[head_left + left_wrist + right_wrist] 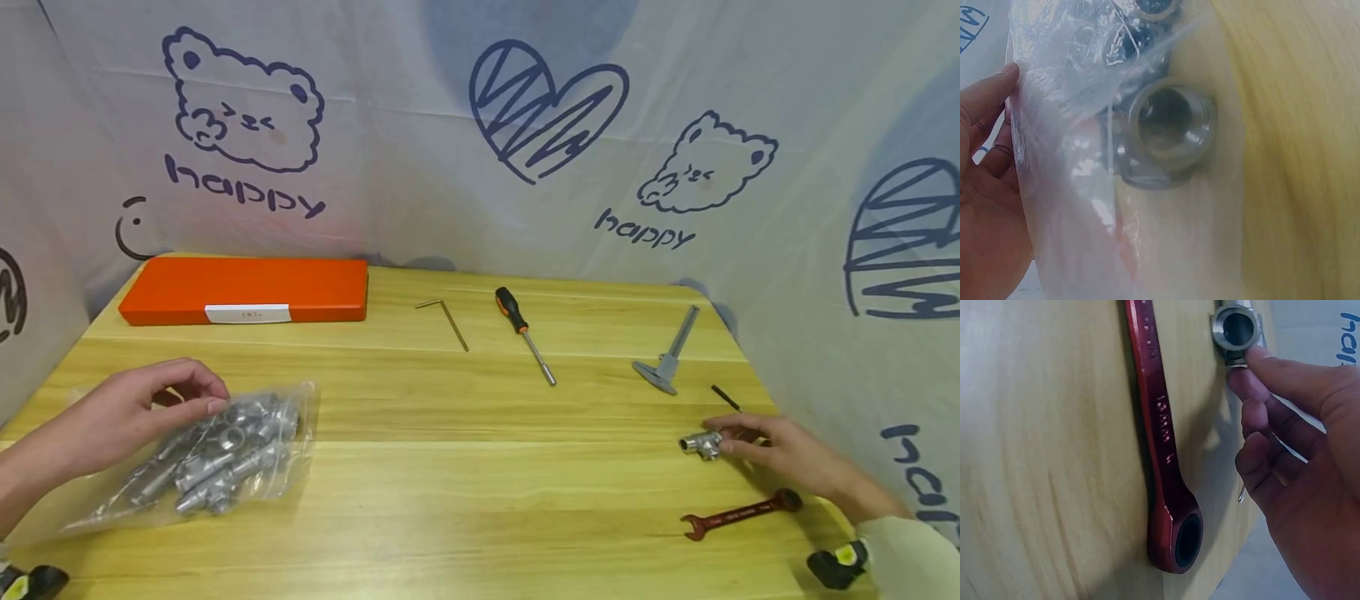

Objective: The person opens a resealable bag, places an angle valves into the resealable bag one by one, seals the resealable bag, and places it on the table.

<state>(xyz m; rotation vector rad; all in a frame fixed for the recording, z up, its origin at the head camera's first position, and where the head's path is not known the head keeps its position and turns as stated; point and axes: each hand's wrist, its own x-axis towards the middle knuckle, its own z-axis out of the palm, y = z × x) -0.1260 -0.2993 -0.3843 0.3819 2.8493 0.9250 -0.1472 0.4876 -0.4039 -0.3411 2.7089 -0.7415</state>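
Note:
On the left of the head view, my left hand (pixel 146 404) pinches the edge of a clear plastic bag (pixel 303 462) between thumb and fingers. Several shiny metal pipe fittings (pixel 217 475) lie inside it. In the left wrist view a round threaded opening of one fitting (pixel 1204 134) shows through the plastic, near my left hand (pixel 988 181). At the right, my right hand (pixel 798 454) holds a small metal tee fitting (pixel 697 444) by its end. The right wrist view shows thumb and forefinger pinching the fitting (pixel 1222 328). A red wrench (pixel 738 514) lies on the table just below that hand.
An orange case (pixel 247 279) with a white label lies at the back left. Across the wooden table (pixel 480 483) are a hex key (pixel 453 325), a black-and-orange screwdriver (pixel 522 329), a grey caliper (pixel 670 358) and a thin black rod (pixel 725 397). Printed cloth (pixel 420 200) hangs behind.

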